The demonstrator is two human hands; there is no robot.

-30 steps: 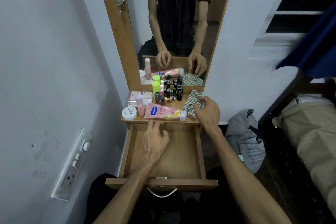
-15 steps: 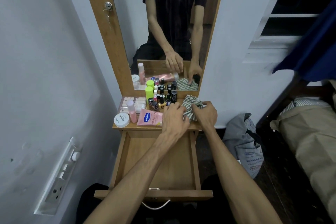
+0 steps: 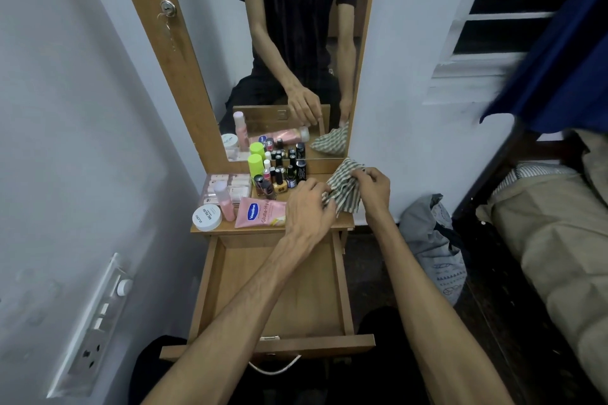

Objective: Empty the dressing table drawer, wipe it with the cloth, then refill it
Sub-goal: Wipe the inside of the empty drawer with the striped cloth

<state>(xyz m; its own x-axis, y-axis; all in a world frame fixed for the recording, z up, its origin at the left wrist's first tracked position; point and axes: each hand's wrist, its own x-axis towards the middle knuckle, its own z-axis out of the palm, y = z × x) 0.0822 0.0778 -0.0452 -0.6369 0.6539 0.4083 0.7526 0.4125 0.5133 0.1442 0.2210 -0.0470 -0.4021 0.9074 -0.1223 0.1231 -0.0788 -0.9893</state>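
The wooden drawer [image 3: 339, 286] stands pulled out below the dressing table top [image 3: 263, 229], and its visible floor holds nothing. A green-and-white striped cloth [image 3: 343, 186] lies bunched at the top's right end. My right hand [image 3: 373, 189] grips its right side and my left hand [image 3: 309, 209] grips its left side. The drawer's contents stand on the top: a pink Vaseline tube [image 3: 260, 212], a white jar [image 3: 206, 217], a pink bottle [image 3: 225, 200], a green bottle [image 3: 256, 165] and several small nail polish bottles [image 3: 279, 177].
A mirror [image 3: 289, 52] rises behind the table top. A white wall with a switch panel [image 3: 95, 322] is close on the left. A grey bag [image 3: 434, 246] lies on the floor at right, beside a bed [image 3: 552, 240]. A blue curtain [image 3: 559, 43] hangs upper right.
My left hand rose from the drawer floor to the table top and took hold of the cloth's left side. My right hand stayed on the cloth.
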